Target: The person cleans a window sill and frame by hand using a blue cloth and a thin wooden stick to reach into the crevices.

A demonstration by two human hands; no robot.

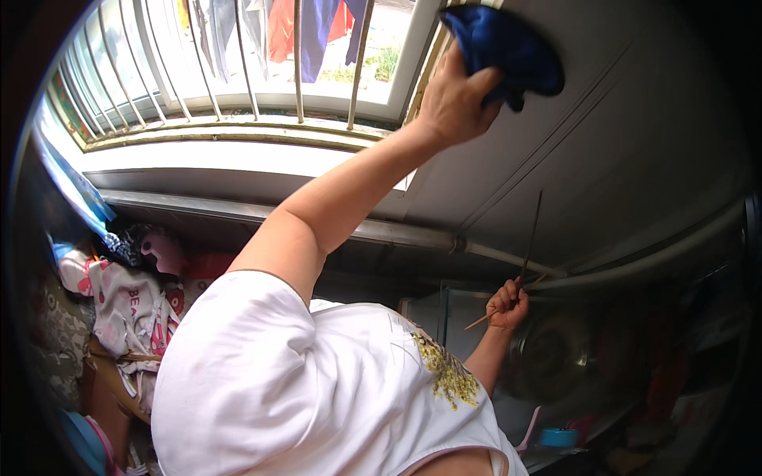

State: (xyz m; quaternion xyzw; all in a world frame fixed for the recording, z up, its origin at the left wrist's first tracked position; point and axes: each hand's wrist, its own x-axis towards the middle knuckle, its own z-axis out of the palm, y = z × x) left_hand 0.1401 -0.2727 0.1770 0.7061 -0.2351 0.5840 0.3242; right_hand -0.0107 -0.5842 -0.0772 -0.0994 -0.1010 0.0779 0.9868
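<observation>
Stretched up beside the window, my left hand (461, 98) grips a bunched, shiny dark-blue cloth (512, 50). The cloth is at the grey wall (595, 149), just right of the window frame; whether it presses on the wall I cannot tell. Lower at the right, my right hand (508, 304) is closed around a thin dark stick (531, 238) pointing upward. A pale wooden stick (478, 322) also sticks out of that fist, slanting down to the left.
A barred window (268, 113) fills the upper left, with laundry outside. Below runs a horizontal pipe (411, 232). Thin cables (553, 131) cross the wall. Piled clothes (131, 303) lie at left. At lower right are a blue container (557, 437) and a blurred round metal object (550, 357).
</observation>
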